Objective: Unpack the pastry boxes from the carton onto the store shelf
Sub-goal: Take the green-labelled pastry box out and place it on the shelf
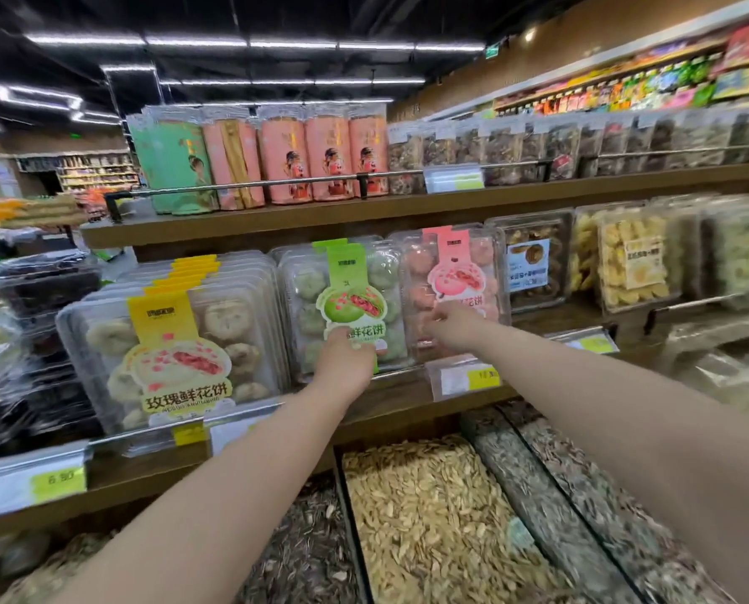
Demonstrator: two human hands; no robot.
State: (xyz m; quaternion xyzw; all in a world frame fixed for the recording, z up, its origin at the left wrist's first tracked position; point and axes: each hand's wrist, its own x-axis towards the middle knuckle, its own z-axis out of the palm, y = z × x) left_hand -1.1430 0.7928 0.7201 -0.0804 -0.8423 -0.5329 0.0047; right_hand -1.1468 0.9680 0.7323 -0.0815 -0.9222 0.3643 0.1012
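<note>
as the clear clamshell boxes look light, thin-walled and crushable, take them by the side edges, not the lid face. yellow-label boxes (176,355) stand left on the shelf (390,405). left hand (348,357) against green-label box (355,294), grip unclear. right hand (449,326): arm outstretched, extended fingers touching pink-label box (459,272).

The store is bright and evenly lit by long white strip lights (241,42) on the dark ceiling, high above my hands. They throw pale glare on the clear lids of the pastry boxes (176,342) left of my left hand (348,359). Soft shadow sits under the shelf (255,220) above my right hand (451,326). Far right of that hand, everything smears with motion blur. The wide lens bends shelf lines at the edges.
</note>
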